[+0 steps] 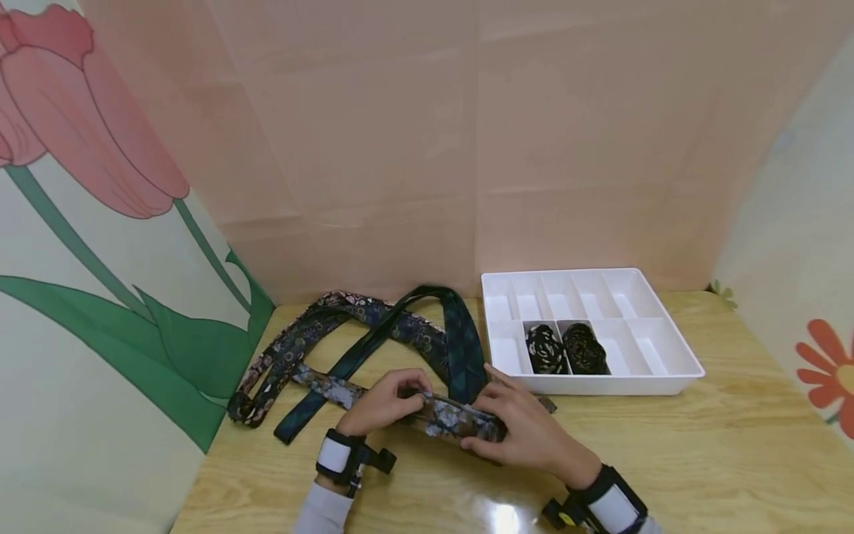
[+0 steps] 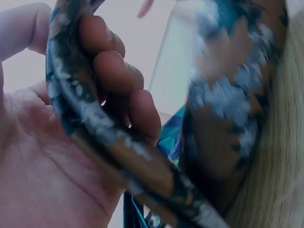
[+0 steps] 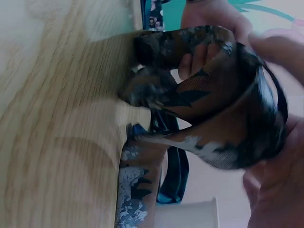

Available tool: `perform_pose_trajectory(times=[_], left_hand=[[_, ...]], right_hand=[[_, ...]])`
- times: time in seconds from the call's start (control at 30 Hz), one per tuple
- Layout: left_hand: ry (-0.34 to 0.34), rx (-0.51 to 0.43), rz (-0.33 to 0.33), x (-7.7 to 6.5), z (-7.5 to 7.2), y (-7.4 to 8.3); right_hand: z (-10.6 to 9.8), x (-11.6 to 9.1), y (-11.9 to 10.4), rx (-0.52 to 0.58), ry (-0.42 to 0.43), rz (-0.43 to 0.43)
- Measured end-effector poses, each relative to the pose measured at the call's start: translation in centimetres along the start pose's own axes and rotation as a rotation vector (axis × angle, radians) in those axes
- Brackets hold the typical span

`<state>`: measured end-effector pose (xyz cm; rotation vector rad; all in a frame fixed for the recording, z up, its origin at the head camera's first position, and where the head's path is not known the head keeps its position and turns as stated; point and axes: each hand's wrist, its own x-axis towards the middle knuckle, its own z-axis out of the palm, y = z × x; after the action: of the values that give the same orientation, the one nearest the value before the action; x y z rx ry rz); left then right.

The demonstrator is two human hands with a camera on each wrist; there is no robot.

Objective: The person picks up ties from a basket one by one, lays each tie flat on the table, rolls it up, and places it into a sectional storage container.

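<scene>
A brown necktie with blue-grey flowers (image 1: 454, 420) is looped between both hands at the front of the table. My left hand (image 1: 383, 404) pinches it between thumb and fingers; in the left wrist view the fingers (image 2: 118, 76) curl round a narrow fold. The right hand (image 1: 527, 426) grips the folded, looped part at its other end, thumb near, fingers far. Its folds (image 3: 204, 95) bulge between the hands in the right wrist view. One length of this tie runs left under the left hand, and a tip shows beyond the right hand.
A dark green-blue tie (image 1: 465, 341) and a dark floral tie (image 1: 287, 345) lie crossed behind the left hand. At the back right stands a white compartment tray (image 1: 600, 383), with two rolled dark ties, one patterned roll (image 1: 545, 350) beside another roll (image 1: 585, 348), in its front row.
</scene>
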<state>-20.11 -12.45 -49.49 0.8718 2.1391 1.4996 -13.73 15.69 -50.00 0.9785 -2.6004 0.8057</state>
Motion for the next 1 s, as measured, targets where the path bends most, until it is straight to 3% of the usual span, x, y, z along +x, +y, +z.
perform_pose_trajectory(times=[0.2,0.4,0.63,0.73,0.87,1.0], left_hand=[[-0.013,0.002,-0.014,0.1,0.0,-0.6],[0.032,0.027,0.019,-0.2,-0.4,-1.4],[0.074,0.037,-0.049,-0.5,-0.6,-1.7],[0.070,0.046,-0.061,-0.4,-0.5,-1.9],[0.049,0.032,-0.061,-0.1,-0.2,-2.5],[0.048,0.036,-0.065,-0.1,-0.2,-3.0]], right_hand=[[-1.0,-1.1,0.0,0.129,-0.114,0.000],[-2.0,-2.2,0.5,-0.039,-0.111,0.004],[-3.5,-4.7,2.5,0.069,-0.319,0.147],[-3.3,-6.0,3.3,0.074,-0.309,0.114],[-3.5,-7.4,4.1,0.046,-0.215,0.023],[-4.7,-8.3,4.6,0.054,-0.203,0.087]])
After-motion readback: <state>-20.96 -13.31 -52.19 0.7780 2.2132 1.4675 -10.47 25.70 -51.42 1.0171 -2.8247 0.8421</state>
